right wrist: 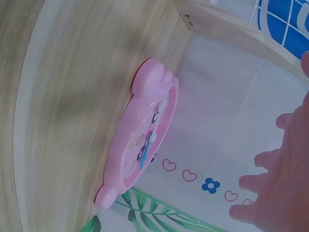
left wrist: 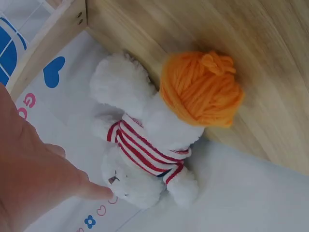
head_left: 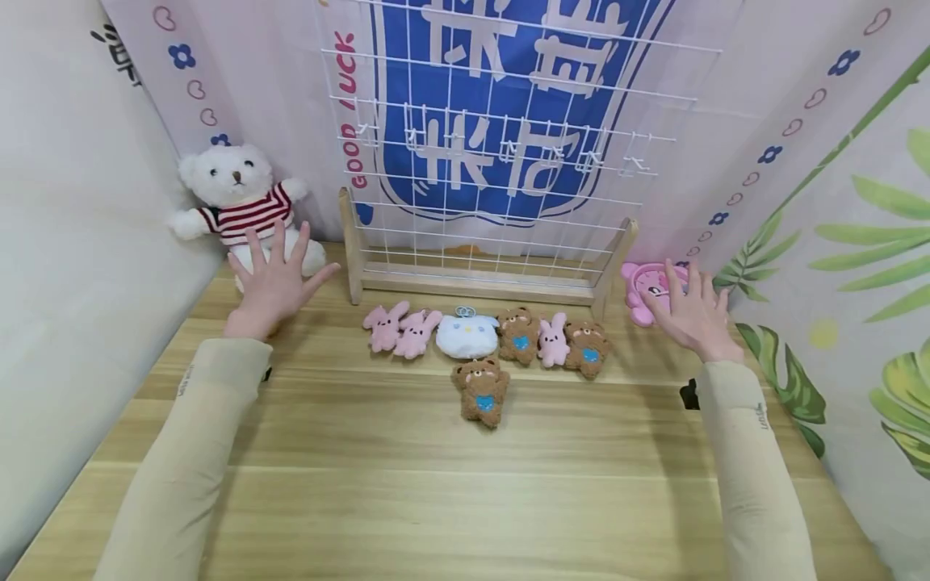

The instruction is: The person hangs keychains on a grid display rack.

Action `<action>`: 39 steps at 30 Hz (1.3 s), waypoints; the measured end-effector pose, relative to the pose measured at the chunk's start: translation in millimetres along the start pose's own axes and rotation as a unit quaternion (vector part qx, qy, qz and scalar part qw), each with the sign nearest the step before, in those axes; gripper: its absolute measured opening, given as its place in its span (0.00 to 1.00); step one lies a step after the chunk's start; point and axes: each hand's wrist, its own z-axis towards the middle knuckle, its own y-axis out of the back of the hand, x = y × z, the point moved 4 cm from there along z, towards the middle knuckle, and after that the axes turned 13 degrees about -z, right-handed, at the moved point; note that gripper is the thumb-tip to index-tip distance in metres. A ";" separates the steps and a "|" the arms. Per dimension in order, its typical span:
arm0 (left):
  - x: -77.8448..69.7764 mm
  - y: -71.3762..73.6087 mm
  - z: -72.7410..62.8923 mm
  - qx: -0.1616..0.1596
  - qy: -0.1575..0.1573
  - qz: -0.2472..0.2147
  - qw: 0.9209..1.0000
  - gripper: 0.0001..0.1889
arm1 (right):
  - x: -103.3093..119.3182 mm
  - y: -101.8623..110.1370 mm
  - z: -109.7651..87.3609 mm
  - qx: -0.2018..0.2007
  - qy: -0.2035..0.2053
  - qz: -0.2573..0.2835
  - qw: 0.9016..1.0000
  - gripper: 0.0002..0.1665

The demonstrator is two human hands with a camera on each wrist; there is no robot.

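Observation:
My left hand point(head_left: 276, 278), fingers spread and holding nothing, is raised in front of a white teddy bear point(head_left: 234, 173) in a red-striped shirt. By the bear's legs sits a ball of orange yarn point(left wrist: 200, 89), mostly hidden behind this hand in the head view. On the other side my right hand point(head_left: 693, 315) also has its fingers spread, overlapping a pink clock point(head_left: 639, 303) with rounded ears. Between the hands lies a row of plush charms: pink rabbits point(head_left: 416, 335), a white plush pouch point(head_left: 467, 337) and brown bears point(head_left: 587, 349). Another brown bear point(head_left: 483, 395) lies in front of them.
Behind the row stands a white wire grid point(head_left: 501, 145) with several hooks point(head_left: 508, 151), set in a wooden base point(head_left: 475, 284). A printed curtain point(head_left: 291, 73) hangs behind it. Walls flank the wooden table point(head_left: 465, 500) left and right.

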 end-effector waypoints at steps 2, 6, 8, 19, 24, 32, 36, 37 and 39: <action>0.0 -0.5 2.4 0.002 -0.004 -0.015 1.000 0.49 | 1.4 1.3 -0.3 -0.003 0.004 0.003 1.000 0.53; -1.7 -2.1 7.4 0.001 -0.018 -0.058 0.998 0.50 | 7.1 4.5 -1.6 -0.012 0.024 0.026 0.999 0.51; -3.8 -2.6 9.5 -0.003 -0.026 -0.083 0.996 0.51 | 10.7 5.6 -2.0 -0.013 0.037 0.044 0.998 0.49; -17.6 -9.2 27.6 -0.020 -0.058 -0.220 0.974 0.49 | 33.5 0.4 3.9 0.008 0.060 0.169 0.984 0.30; -23.0 -16.3 35.2 -0.016 -0.028 -0.301 0.953 0.49 | 41.5 -12.8 8.7 0.049 0.051 0.171 0.983 0.27; -33.5 -24.5 50.2 -0.044 -0.028 -0.378 0.924 0.41 | 50.4 -34.1 18.4 0.106 0.067 0.197 0.972 0.26; -33.1 -26.9 57.4 -0.061 -0.032 -0.376 0.924 0.36 | 54.2 -40.4 22.5 0.116 0.082 0.181 0.973 0.28; -33.7 -27.0 58.3 -0.064 -0.031 -0.376 0.924 0.35 | 55.0 -41.5 23.5 0.117 0.084 0.177 0.974 0.28; -34.8 -27.4 60.2 -0.071 -0.029 -0.371 0.926 0.32 | 55.8 -43.4 25.4 0.120 0.085 0.173 0.974 0.28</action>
